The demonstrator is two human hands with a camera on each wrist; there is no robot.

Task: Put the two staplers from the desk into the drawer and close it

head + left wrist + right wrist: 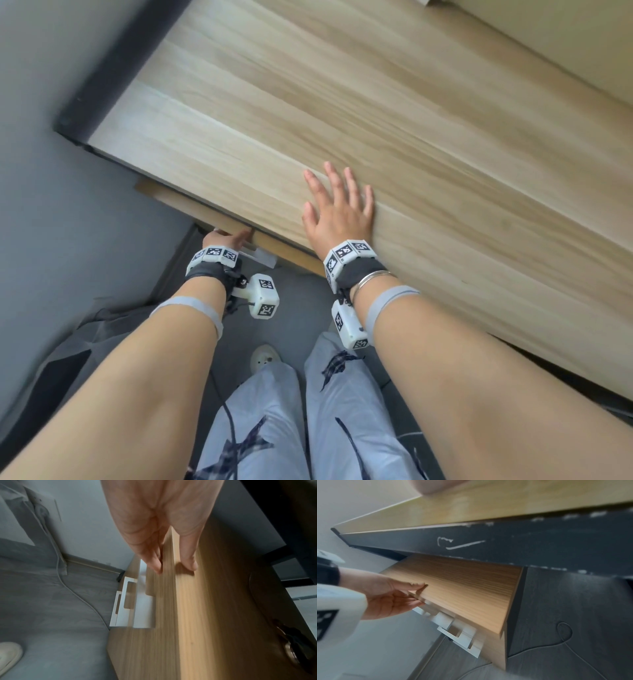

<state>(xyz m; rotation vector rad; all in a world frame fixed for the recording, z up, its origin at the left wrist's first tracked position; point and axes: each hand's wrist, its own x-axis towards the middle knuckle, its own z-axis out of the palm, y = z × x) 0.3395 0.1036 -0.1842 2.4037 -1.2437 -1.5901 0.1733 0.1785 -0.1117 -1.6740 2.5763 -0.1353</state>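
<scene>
No stapler shows in any view. The drawer's light wood front (462, 591) sits just under the desk's front edge, and a strip of it (191, 202) pokes out from beneath the desk top (411, 120). My left hand (222, 238) pinches the front's top edge, thumb on the outer face (214, 601) and fingers behind it. Its inside is hidden. My right hand (339, 209) lies flat on the desk top with the fingers spread and holds nothing.
White cut-out handles (447, 623) mark the drawers below. A black frame (522, 540) runs under the desk top. A grey wall (51, 205) stands close on the left. On the grey floor are a cable (77, 596) and my white shoe (265, 358).
</scene>
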